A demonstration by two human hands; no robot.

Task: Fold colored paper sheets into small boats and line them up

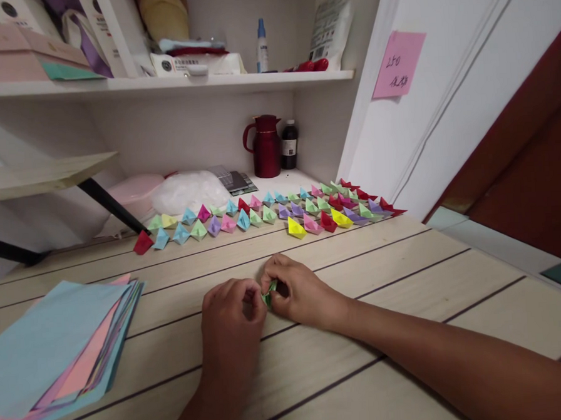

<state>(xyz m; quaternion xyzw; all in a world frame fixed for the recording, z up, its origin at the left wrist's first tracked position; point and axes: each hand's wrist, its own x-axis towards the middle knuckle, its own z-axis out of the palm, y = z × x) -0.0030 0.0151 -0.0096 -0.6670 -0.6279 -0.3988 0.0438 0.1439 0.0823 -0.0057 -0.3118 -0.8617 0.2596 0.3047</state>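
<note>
A small piece of folded green paper is pinched between my two hands above the middle of the table. My left hand grips its left side with thumb and forefinger. On the other side, my right hand holds it the same way, fingers curled. Most of the paper is hidden by my fingertips. Beyond my hands, folded paper boats in many colours stand in rows, among them a yellow paper boat and a red paper boat.
A stack of coloured paper lies at the left on the slatted wooden table. Behind the boats stand a red jug and a dark bottle. A shelf crosses above. A pink note hangs at right.
</note>
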